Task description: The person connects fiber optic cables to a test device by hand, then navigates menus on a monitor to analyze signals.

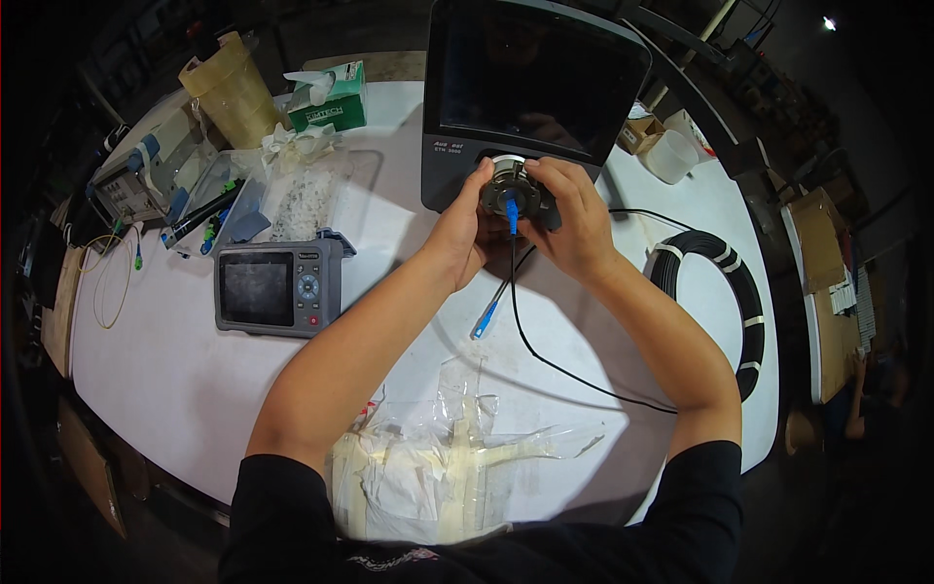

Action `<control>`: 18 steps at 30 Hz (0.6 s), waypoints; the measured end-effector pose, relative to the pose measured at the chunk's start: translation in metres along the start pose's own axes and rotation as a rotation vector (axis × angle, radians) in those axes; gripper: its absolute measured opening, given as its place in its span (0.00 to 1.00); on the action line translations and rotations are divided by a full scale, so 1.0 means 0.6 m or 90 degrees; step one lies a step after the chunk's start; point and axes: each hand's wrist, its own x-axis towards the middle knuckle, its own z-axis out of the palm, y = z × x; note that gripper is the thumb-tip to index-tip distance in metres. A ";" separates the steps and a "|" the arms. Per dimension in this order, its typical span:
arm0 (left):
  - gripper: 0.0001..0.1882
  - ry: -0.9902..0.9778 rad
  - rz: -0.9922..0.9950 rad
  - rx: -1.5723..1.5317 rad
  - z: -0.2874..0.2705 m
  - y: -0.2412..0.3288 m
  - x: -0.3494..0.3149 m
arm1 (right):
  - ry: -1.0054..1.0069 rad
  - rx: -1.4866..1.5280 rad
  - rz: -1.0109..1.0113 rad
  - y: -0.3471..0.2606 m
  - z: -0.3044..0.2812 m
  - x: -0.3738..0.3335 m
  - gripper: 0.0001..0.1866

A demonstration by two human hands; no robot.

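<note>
My left hand [462, 232] and my right hand [576, 222] close from both sides around a round metal fitting [501, 185] on the front of a dark screen unit [540, 83]. A blue fibre-optic connector [512, 212] sits at the middle of the fitting, its black cable [519, 316] hanging down and curving off to the right. Below my hands, a second blue fibre-optic connector [484, 319] lies loose on the white table, its cable running up behind my left hand. Some of my fingers are hidden behind the fitting.
A grey handheld tester [277, 289] lies left of my left forearm. To the right is a coil of black cable [749, 302]. Clear plastic and tape [428, 467] cover the near table. A clear tray [311, 190], tape rolls [229, 92] and a green tissue box [336, 97] stand far left.
</note>
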 end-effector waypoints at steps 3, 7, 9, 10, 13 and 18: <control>0.30 -0.014 0.007 -0.008 -0.001 0.000 -0.001 | 0.000 0.000 0.001 -0.001 -0.001 0.001 0.40; 0.30 -0.005 0.002 -0.015 -0.002 -0.003 0.001 | 0.002 0.007 0.004 0.001 -0.001 0.000 0.41; 0.32 -0.011 0.007 -0.025 -0.006 -0.005 0.004 | 0.004 0.009 0.001 0.003 0.000 0.001 0.41; 0.32 -0.011 0.007 -0.024 -0.008 -0.006 0.005 | 0.005 0.013 -0.001 0.003 0.000 0.001 0.41; 0.33 -0.020 0.001 -0.028 -0.008 -0.007 0.004 | 0.000 0.015 -0.005 0.006 -0.001 0.001 0.42; 0.28 -0.026 0.026 -0.083 -0.015 -0.021 0.001 | -0.007 0.029 -0.002 0.003 -0.004 0.004 0.43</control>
